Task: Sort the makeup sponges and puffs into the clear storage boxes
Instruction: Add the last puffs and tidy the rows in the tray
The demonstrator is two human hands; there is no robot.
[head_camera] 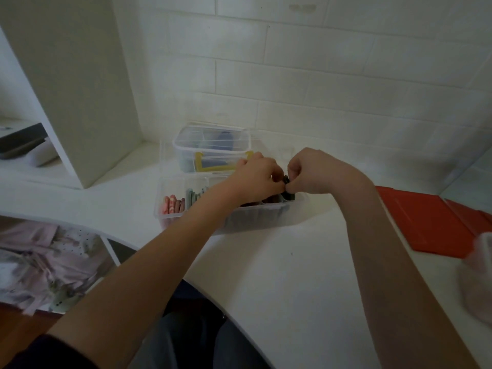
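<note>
Head view, soft and dim, detail poor. Two hands meet over the right end of the near clear storage box (266, 219), which sits on the white table (292, 275) toward its back edge. Left hand (257, 179) has fingers curled down, right hand (311, 170) is fisted with knuckles up; both pinch one small dark puff (287, 182) between their fingertips, just above the box's rightmost compartment. Puff is mostly covered by fingers, shape unclear. More dark pieces (288, 196) stand below it in that compartment, count not readable. Near box is divided; left compartment holds pink patterned sponges (172, 205) on edge, about four, next compartment holds grey-green ones (195, 196), about four, partly cut off by the left forearm. Middle compartments are hidden behind the left wrist; a reddish-brown bit (271, 200) shows, can't tell what. Second clear storage box (213, 149) sits behind the first, touching or nearly so, lid on, yellow latch (213, 166) on its front; blue shapes (225, 139) inside, blurred through plastic, uncountable. Boxes counted: two. One red folded cover (431, 222) lies flat at the table's right edge, cut off by the frame. One pale translucent object (479, 275) at the right edge below it, blurred and cropped, unidentifiable. White upright panel (74, 83) stands at the table's back left. Dark flat items (21, 141) on a shelf far left, cropped. Pale pink crumpled fabric (45, 259) below the table's left edge.
</note>
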